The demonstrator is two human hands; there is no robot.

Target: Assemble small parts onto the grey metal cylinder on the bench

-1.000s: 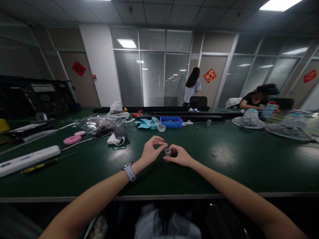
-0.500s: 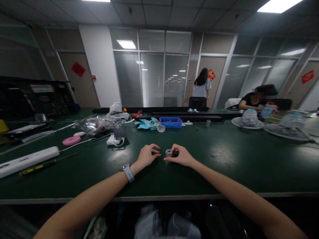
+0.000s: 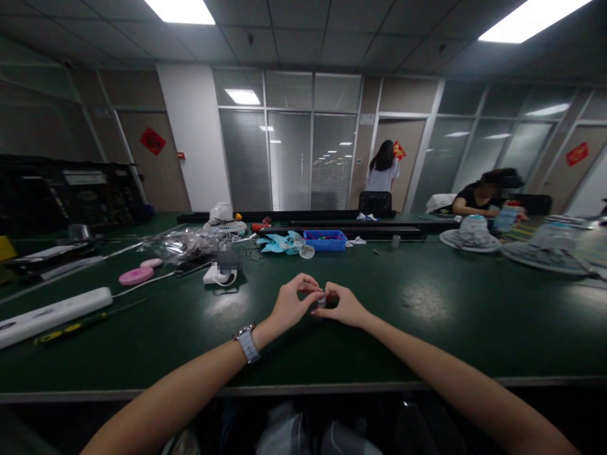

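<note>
One green tabletop (image 3: 521, 316): smooth and glossy, with blurred light patches; it sits slightly lower in view than half a second ago.
Standing person (image 3: 380, 170): beyond the table, lower body partly hidden by a chair back.
White power strip (image 3: 54, 316): long, with rounded corners, cut off at the left edge of view.
Clear plastic bags (image 3: 183, 245): crinkled and shiny, heaped; contents hard to make out.
Left hand (image 3: 294, 303): moved in from apart, its thumb and forefinger tips now at the cylinder's top; cannot tell whether they meet or pinch anything.
Right hand (image 3: 347, 306): still curled, thumb and forefinger clamped on the cylinder's sides.
Blue basket (image 3: 325, 245): rectangular plastic, beyond the hands; small contents unclear.
Small metal cylinder (image 3: 321, 301): upright on the tabletop between the hands, grey, its top now partly covered by fingertips.
</note>
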